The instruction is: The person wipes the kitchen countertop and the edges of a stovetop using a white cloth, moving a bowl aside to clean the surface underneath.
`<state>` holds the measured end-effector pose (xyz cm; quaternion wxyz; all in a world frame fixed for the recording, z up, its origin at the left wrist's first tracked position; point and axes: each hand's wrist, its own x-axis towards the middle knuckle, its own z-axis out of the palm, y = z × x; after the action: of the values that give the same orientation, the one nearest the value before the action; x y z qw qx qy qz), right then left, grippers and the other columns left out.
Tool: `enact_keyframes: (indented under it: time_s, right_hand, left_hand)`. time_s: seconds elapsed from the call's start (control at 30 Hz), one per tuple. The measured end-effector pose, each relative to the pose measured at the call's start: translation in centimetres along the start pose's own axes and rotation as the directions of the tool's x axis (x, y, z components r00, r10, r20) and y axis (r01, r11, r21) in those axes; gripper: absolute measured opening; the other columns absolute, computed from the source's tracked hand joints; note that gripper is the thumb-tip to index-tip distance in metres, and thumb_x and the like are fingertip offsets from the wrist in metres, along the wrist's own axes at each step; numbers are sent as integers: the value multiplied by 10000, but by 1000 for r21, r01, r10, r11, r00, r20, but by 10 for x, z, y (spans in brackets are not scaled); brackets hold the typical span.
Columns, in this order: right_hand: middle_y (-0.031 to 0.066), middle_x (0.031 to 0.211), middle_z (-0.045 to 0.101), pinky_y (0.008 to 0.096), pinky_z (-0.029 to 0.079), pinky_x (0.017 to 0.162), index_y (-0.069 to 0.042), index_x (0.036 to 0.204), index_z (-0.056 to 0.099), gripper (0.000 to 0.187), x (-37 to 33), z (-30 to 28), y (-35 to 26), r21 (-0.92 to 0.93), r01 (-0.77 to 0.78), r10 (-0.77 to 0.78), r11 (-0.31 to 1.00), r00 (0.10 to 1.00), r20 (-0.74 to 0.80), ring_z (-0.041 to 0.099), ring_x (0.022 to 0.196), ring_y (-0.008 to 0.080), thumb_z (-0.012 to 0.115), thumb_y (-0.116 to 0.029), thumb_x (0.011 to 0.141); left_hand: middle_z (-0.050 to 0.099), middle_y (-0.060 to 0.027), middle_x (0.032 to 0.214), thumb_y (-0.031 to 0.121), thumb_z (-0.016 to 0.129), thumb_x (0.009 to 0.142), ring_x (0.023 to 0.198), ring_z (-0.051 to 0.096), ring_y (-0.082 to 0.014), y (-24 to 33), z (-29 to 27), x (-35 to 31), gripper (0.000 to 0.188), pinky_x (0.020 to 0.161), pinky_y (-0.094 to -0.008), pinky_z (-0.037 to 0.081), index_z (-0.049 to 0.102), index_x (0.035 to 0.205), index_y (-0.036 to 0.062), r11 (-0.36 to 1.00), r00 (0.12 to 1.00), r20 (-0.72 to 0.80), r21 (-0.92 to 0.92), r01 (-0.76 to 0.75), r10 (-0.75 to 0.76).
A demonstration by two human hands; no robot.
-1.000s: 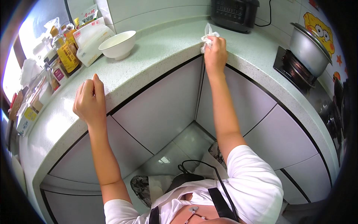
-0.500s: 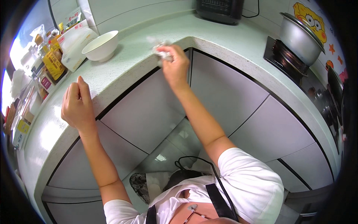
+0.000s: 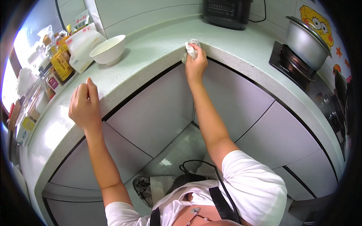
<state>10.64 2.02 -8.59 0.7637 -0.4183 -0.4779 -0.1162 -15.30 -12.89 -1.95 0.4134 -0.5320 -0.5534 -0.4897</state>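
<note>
My right hand is closed around a crumpled white tissue. It presses the tissue to the edge of the pale speckled countertop, at the inner corner where the two counter runs meet. My left hand rests on the left counter near its front edge, curled into a fist with the thumb pointing away from me. Nothing shows in that fist. Beyond it, a white bowl stands upright on the counter, apart from both hands.
Left of the bowl lies a white soft pack among several sauce bottles. A black appliance stands at the back. On the right, a lidded silver pot sits over a black stove. Light cabinet doors line the counter's underside.
My right hand has moved right along the counter edge with the tissue, from left of the inner corner to the corner itself. My left fist stays on the counter; the view has shifted slightly.
</note>
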Motion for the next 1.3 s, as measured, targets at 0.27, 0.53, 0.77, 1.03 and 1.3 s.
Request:
enact_keyframes:
  time_s: [0.27,0.53,0.77,1.03,1.3]
  right_hand:
    - [81,933,571,340,492,734,-70,912,613,241,-73,-26,-72,429,36,-259,903,842,473,593,862,246,609,37,696]
    - [15,855,552,306,510,597,-104,798,611,28,29,-78,-29,-240,746,-551,622,634,543,580,788,182,606,-89,774]
    - [-6,776,525,299,472,626,-112,667,596,24,74,-43,11,-173,960,-600,218,272,753,538,803,172,600,-93,681]
    - [-18,753,518,295,409,582,-137,616,587,73,72,-89,12,-232,954,-470,192,297,831,521,767,162,586,-96,677]
    - [-2,791,517,294,429,615,-110,716,574,60,68,-182,-26,-328,917,-392,228,395,831,521,772,173,598,-71,678]
  left_hand:
    - [457,-76,545,293,578,885,449,408,-194,-7,0,-2,378,461,-324,345,487,610,50,999,1000,15,-40,19,-18]
    - [446,-55,542,273,583,885,456,385,-162,-7,-3,-4,378,456,-304,337,474,599,52,995,1000,-9,-94,26,-27]
    - [487,-10,543,228,657,818,469,451,-159,-10,-1,-5,318,429,-296,342,492,581,94,996,996,-87,-87,4,-12]
    - [508,0,541,267,634,843,439,437,-153,-17,-1,-8,326,430,-287,348,522,590,95,996,994,-98,-78,37,-45]
    - [495,-13,543,251,638,839,467,453,-152,-14,-4,-7,321,444,-285,354,516,591,88,997,997,-57,-71,44,-48]
